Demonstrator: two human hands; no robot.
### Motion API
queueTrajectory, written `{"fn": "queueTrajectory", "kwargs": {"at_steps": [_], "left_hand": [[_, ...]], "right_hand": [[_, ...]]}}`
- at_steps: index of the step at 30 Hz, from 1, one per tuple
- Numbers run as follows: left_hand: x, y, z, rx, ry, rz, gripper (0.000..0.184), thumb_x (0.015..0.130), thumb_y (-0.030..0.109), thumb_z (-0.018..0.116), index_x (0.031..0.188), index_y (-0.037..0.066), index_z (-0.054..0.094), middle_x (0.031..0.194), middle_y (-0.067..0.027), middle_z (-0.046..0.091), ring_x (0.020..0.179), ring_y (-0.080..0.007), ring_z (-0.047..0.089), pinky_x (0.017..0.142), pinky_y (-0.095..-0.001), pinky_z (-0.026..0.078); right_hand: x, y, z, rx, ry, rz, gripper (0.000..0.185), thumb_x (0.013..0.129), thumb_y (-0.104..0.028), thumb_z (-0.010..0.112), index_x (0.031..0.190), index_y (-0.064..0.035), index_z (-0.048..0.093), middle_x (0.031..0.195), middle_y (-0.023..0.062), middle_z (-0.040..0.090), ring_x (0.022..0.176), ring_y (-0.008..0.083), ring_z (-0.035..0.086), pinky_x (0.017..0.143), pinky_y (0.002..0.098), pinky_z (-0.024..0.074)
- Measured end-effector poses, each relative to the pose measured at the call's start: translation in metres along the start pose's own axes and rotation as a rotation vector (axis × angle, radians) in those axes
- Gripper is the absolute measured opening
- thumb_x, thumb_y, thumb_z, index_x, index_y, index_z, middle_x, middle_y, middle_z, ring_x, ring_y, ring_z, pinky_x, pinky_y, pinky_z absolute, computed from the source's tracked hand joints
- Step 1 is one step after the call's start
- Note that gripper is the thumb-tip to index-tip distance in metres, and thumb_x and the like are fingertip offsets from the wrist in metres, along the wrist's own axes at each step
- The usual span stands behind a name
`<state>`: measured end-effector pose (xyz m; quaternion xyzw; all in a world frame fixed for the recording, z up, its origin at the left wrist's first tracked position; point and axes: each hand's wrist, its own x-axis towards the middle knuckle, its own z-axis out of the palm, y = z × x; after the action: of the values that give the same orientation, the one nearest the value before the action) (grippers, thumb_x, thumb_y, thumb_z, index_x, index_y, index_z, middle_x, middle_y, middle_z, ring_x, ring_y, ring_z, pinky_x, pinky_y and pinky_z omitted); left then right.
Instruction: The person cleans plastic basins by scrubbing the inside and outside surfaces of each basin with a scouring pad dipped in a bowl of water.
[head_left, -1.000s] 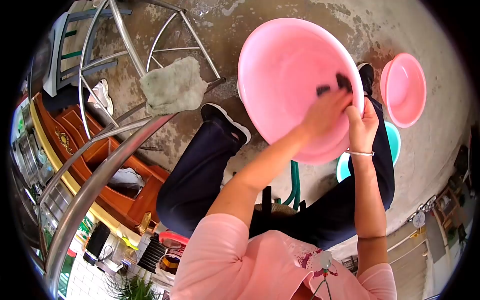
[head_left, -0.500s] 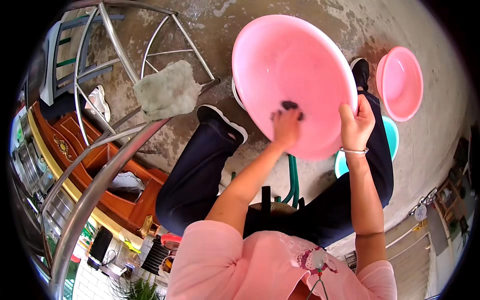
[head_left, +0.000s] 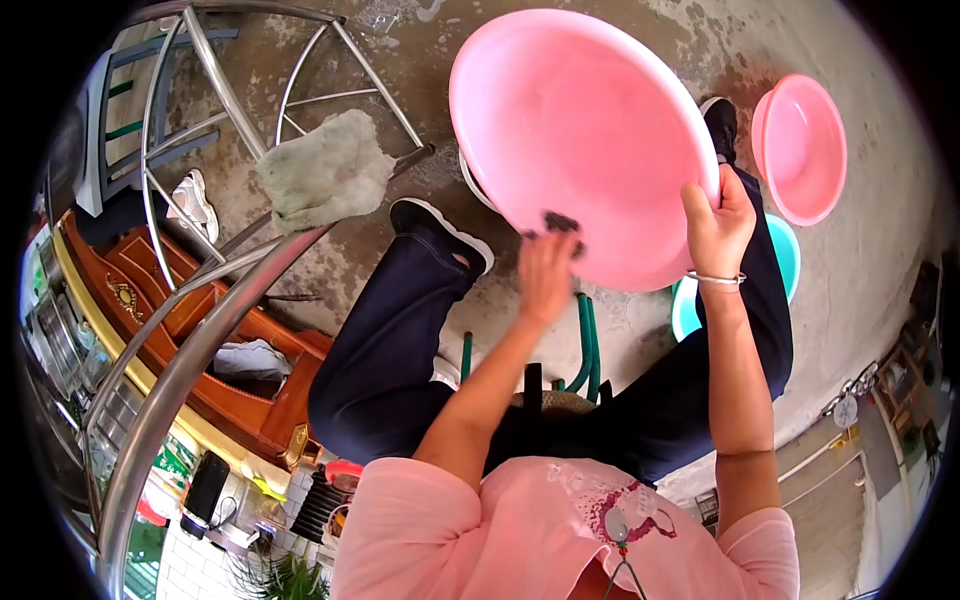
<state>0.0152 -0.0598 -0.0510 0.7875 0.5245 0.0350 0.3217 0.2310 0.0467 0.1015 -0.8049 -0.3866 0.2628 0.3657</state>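
A large pink basin is tilted with its inside facing me. My right hand grips its right rim, thumb on the inner side and fingers around the outside. My left hand is closed on a dark scouring pad, at the lower left of the basin's inner wall. The pad is slightly blurred and partly covered by the fingers, so its exact kind is unclear.
Pink basins sit on the floor at right, with a turquoise basin partly behind my leg. A greyish cloth hangs over a metal frame. An orange-brown wooden cabinet stands left. A person's shoe shows behind the frame.
My left hand and the scouring pad have moved left and toward the basin's lower-left rim. The basin sits slightly higher and further left in view; my right hand keeps its grip.
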Motion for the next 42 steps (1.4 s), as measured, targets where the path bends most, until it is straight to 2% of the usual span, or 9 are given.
{"fn": "queueTrajectory", "kwargs": {"at_steps": [10, 14, 16, 18, 23, 30, 34, 36, 42], "left_hand": [[0.178, -0.106, -0.085, 0.733, 0.104, 0.239, 0.051, 0.088, 0.01, 0.046, 0.139, 0.01, 0.045, 0.147, -0.0024, 0.039, 0.136, -0.0236, 0.033, 0.113, -0.0422, 0.024], [0.125, -0.057, -0.008, 0.297, -0.411, 0.198, 0.047, 0.088, 0.009, 0.044, 0.133, -0.001, 0.046, 0.137, -0.0141, 0.048, 0.13, -0.0304, 0.041, 0.111, -0.0442, 0.028], [0.09, -0.025, 0.04, 0.015, -0.014, 0.038, 0.044, 0.087, 0.007, 0.042, 0.13, -0.002, 0.046, 0.132, -0.0166, 0.051, 0.126, -0.0335, 0.043, 0.107, -0.0441, 0.031], [0.087, 0.011, 0.008, -0.538, -0.225, -0.04, 0.042, 0.087, 0.005, 0.04, 0.128, 0.0, 0.046, 0.123, -0.0199, 0.053, 0.12, -0.0363, 0.046, 0.103, -0.0432, 0.035], [0.126, 0.094, -0.035, -0.808, -0.096, 0.39, 0.044, 0.084, 0.002, 0.044, 0.128, -0.002, 0.043, 0.125, -0.0242, 0.048, 0.118, -0.04, 0.045, 0.096, -0.043, 0.04], [0.217, -0.011, 0.007, 0.048, 0.361, -0.164, 0.051, 0.084, 0.009, 0.05, 0.134, 0.003, 0.041, 0.134, -0.0191, 0.046, 0.122, -0.0354, 0.044, 0.102, -0.0485, 0.034], [0.129, -0.048, 0.033, 0.36, 0.1, -0.155, 0.049, 0.086, 0.014, 0.049, 0.133, 0.001, 0.046, 0.141, -0.0185, 0.041, 0.131, -0.0328, 0.036, 0.106, -0.0495, 0.029], [0.104, -0.019, 0.016, 0.442, -0.494, -0.156, 0.04, 0.086, 0.015, 0.051, 0.124, 0.003, 0.058, 0.13, -0.0183, 0.053, 0.122, -0.0296, 0.049, 0.101, -0.0474, 0.036], [0.091, 0.089, -0.07, -0.941, -0.345, 0.052, 0.033, 0.085, 0.002, 0.053, 0.117, 0.001, 0.061, 0.111, -0.0216, 0.065, 0.101, -0.0278, 0.064, 0.087, -0.035, 0.048]], "right_hand": [[-0.002, -0.006, 0.001, -0.015, -0.066, 0.001, 0.015, 0.076, -0.007, 0.061, 0.089, 0.0008, 0.061, 0.068, 0.0069, 0.056, 0.063, 0.0068, 0.049, 0.06, 0.0249, 0.0454], [0.001, 0.001, 0.005, 0.069, -0.071, 0.088, 0.014, 0.076, -0.005, 0.061, 0.088, 0.0006, 0.062, 0.067, 0.0021, 0.056, 0.063, 0.0053, 0.049, 0.06, 0.0231, 0.044], [0.002, 0.003, 0.002, 0.055, -0.084, 0.127, 0.013, 0.076, -0.004, 0.061, 0.088, 0.0013, 0.062, 0.069, -0.0011, 0.057, 0.064, 0.0043, 0.048, 0.06, 0.0221, 0.0432], [-0.003, 0.005, 0.005, 0.156, -0.025, 0.153, 0.014, 0.076, -0.004, 0.06, 0.089, 0.0021, 0.063, 0.07, -0.0025, 0.056, 0.065, 0.0039, 0.047, 0.059, 0.0214, 0.0424], [-0.01, 0.021, 0.008, 0.159, -0.091, 0.318, 0.023, 0.077, -0.003, 0.058, 0.097, 0.0032, 0.065, 0.072, -0.0018, 0.057, 0.065, 0.0049, 0.049, 0.059, 0.0223, 0.044], [-0.013, 0.005, 0.013, 0.097, -0.039, 0.181, 0.022, 0.078, -0.006, 0.06, 0.097, 0.0036, 0.065, 0.076, 0.0042, 0.064, 0.069, 0.0089, 0.055, 0.066, 0.0257, 0.0476], [-0.01, 0.003, 0.014, 0.09, -0.04, 0.161, 0.017, 0.082, -0.01, 0.065, 0.09, 0.0037, 0.064, 0.072, 0.0019, 0.061, 0.067, 0.007, 0.052, 0.062, 0.0244, 0.0452], [-0.009, 0.001, 0.014, 0.122, -0.03, 0.178, 0.021, 0.085, -0.016, 0.069, 0.084, 0.003, 0.062, 0.067, -0.0016, 0.054, 0.064, 0.0052, 0.045, 0.057, 0.0226, 0.0403], [-0.003, 0.014, 0.018, 0.292, 0.041, 0.171, 0.039, 0.099, -0.031, 0.053, 0.078, 0.0014, 0.059, 0.066, -0.0062, 0.047, 0.064, 0.0036, 0.039, 0.056, 0.0207, 0.0355]]}}
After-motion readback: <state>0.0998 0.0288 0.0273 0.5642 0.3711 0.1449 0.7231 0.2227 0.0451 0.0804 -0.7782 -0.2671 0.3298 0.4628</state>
